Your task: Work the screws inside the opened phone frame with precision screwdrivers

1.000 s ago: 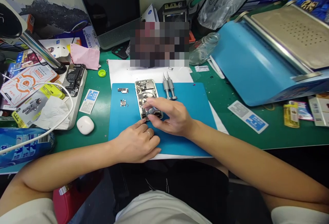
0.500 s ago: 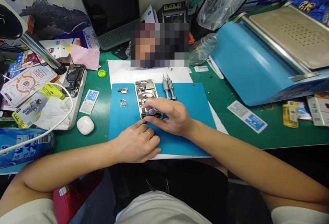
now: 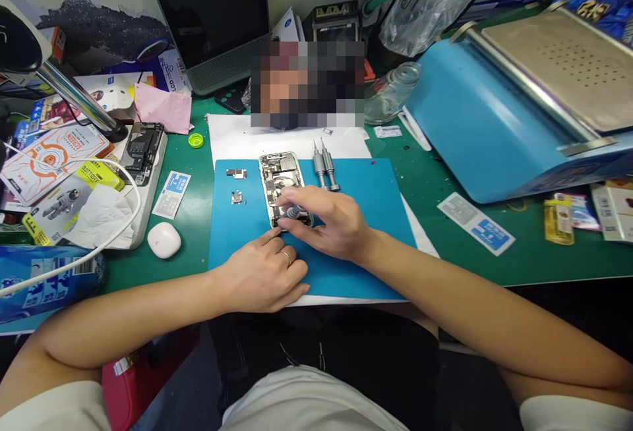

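An opened phone [image 3: 281,174] with its inner parts bare lies on a blue mat [image 3: 356,273]. My left hand [image 3: 270,273] rests below it, index fingertip pressed to the phone's bottom edge and the other fingers curled. Over the phone's lower part, my right hand [image 3: 331,223] has thumb and fingers closed around a small grey screwdriver [image 3: 295,211], seen nearly end-on; its tip is hidden. Two more grey screwdrivers [image 3: 325,166] lie right of the phone. Left of it are two small phone parts, a metal-and-black one [image 3: 236,173] and a silver one [image 3: 237,198].
A white earbud case [image 3: 164,240] and a printed card [image 3: 171,194] sit left of the mat. Boxes, another opened phone [image 3: 142,154] and a lamp crowd the left side. To the right stand a glass jar [image 3: 395,93] and a large blue machine [image 3: 455,128].
Almost nothing differs. My right thumb and the screwdriver have shifted very slightly over the phone; my left hand stays in place.
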Action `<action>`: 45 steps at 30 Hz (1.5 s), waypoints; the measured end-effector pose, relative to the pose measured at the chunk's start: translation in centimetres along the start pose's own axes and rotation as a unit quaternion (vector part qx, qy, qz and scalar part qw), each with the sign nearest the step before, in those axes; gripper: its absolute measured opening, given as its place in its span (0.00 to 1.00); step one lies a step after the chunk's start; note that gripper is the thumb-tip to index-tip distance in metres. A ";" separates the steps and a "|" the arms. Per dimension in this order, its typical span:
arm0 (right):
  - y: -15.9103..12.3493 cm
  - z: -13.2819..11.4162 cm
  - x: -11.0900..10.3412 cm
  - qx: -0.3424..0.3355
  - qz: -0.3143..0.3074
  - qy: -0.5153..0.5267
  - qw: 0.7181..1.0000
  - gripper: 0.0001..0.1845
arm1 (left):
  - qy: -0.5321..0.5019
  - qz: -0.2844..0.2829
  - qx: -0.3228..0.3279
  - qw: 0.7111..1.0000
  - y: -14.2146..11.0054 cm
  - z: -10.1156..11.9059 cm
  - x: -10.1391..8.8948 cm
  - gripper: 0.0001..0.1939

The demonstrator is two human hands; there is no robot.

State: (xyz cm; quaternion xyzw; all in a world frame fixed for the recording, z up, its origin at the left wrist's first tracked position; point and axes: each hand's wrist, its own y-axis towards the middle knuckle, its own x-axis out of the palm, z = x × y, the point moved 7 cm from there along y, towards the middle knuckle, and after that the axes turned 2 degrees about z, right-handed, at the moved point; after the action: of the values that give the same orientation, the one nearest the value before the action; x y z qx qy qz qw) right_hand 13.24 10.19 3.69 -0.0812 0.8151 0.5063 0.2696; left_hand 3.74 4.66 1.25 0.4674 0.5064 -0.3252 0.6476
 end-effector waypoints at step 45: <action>0.0 0.1 0.1 -0.007 -0.001 -0.004 1.000 0.34 | -0.006 -0.007 -0.008 1.000 -0.1 -0.2 0.0 0.16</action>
State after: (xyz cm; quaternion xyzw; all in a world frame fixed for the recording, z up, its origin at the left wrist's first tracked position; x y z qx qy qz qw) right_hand 13.20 10.29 3.59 -0.0824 0.8105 0.5118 0.2726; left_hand 3.63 4.80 1.23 0.4571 0.5078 -0.3286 0.6521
